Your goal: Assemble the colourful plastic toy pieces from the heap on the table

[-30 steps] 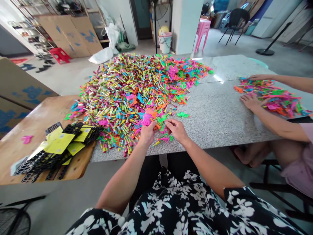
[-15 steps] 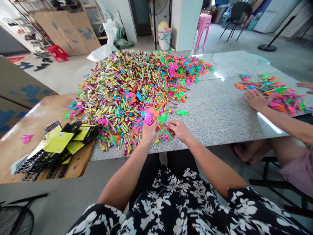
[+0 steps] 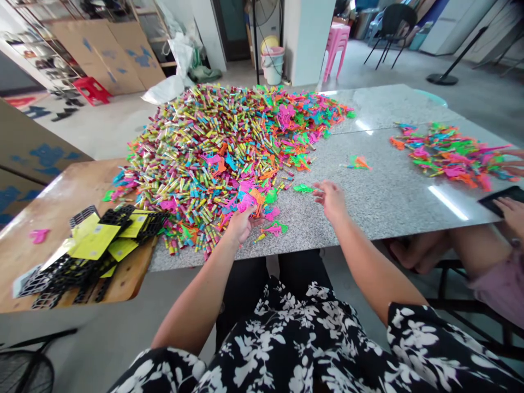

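My left hand (image 3: pixel 242 225) is closed on a small bunch of flat plastic figures, a pink one (image 3: pixel 245 203) and an orange one (image 3: pixel 257 197) showing above the fingers. Over the stone tabletop, my right hand (image 3: pixel 332 203) has its fingers apart and holds nothing. A green plastic figure (image 3: pixel 303 188) lies just left of its fingertips. Farther out rests an orange-and-green figure (image 3: pixel 359 162). Below my left hand are a pink-and-green figure (image 3: pixel 277 228) and a short yellow tube (image 3: pixel 260 238). Beyond both hands spreads a large heap of small coloured tubes (image 3: pixel 196 147) mixed with figures.
On the wooden table at left lie black plastic grids (image 3: pixel 92 273) with yellow cards (image 3: pixel 96 240) and a pink piece (image 3: pixel 39 236). To the right, a co-worker's hand (image 3: pixel 510 207) touches a dark flat object (image 3: pixel 497 199) near a smaller pile of figures (image 3: pixel 454 153).
My right hand has moved right, away from my left, and opened. An orange-and-green figure now lies farther right on the stone. The co-worker's hand has drawn back from the smaller pile.
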Available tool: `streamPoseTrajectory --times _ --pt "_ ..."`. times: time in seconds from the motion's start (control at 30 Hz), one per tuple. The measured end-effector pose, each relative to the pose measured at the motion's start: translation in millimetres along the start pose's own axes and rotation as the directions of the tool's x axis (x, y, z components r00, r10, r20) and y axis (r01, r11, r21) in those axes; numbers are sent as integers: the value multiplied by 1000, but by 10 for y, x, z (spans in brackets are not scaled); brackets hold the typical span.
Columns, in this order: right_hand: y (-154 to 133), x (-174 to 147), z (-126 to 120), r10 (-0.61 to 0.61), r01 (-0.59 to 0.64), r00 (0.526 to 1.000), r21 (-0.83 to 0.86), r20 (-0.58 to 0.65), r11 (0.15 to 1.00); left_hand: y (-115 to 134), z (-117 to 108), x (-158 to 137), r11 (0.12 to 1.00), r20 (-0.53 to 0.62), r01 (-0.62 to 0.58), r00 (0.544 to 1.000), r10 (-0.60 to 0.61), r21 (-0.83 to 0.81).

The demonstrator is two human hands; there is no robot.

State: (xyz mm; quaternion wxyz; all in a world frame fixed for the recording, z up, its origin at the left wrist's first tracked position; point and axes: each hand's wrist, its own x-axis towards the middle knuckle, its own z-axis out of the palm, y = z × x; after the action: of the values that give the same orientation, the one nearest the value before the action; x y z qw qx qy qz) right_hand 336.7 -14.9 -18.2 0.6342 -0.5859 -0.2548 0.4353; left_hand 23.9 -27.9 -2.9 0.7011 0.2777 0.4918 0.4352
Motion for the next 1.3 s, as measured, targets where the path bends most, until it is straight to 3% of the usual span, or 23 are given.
streamPoseTrajectory --times 0.07,0.1,0.2,0.27,0.33,0.47,0.63,0.7,0.77,0.8,0.87,0.93,1.0,1.1,1.3 --pt "108 -1 175 -38 95 981 -304 189 948 -5 -20 -11 999 25 -5 1000 5 36" --pt "158 -1 288 -58 196 954 -461 295 866 -6 -20 -16 999 36 -6 999 4 53" --pt "239 68 634 -92 510 843 -731 530 454 2 -9 -28 997 27 -16 1000 14 75" --pt "234 173 820 -32 581 808 -788 588 206 14 -14 -28 996 -17 -30 999 31 78" --pt "205 286 949 42 582 811 -811 584 58 28 -38 -24 995 -67 -31 997 37 92" --pt "162 387 1058 81 625 780 -779 620 -55 47 -103 -6 992 -118 -44 991 58 120" --pt "160 290 1031 119 745 667 -658 735 -111 27 -98 28 991 -105 -71 991 83 116" --pt "154 253 997 127 747 665 -659 736 -92 6 -67 50 988 -104 -63 991 79 144" --pt "153 212 956 85 709 702 -705 707 1 -13 -30 72 985 -126 -72 988 93 157" --pt "159 179 935 36 673 734 -733 678 98 -20 -11 80 985 -135 -82 985 103 152" --pt "189 67 895 -73 553 813 -727 577 408 -30 28 90 988 -139 -105 983 121 117" --pt "235 -109 868 -93 369 878 -541 469 756 -38 69 91 990 -120 -120 984 128 69" --pt "275 -320 862 -34 169 888 -258 458 951 -45 110 87 991 -110 -132 985 135 37" --pt "286 -580 884 -15 7 855 17 519 1000 -52 164 73 985 -90 -166 981 169 41" --pt "226 -673 874 -13 -11 846 42 533 999 -35 218 16 976 -27 -199 979 202 91"
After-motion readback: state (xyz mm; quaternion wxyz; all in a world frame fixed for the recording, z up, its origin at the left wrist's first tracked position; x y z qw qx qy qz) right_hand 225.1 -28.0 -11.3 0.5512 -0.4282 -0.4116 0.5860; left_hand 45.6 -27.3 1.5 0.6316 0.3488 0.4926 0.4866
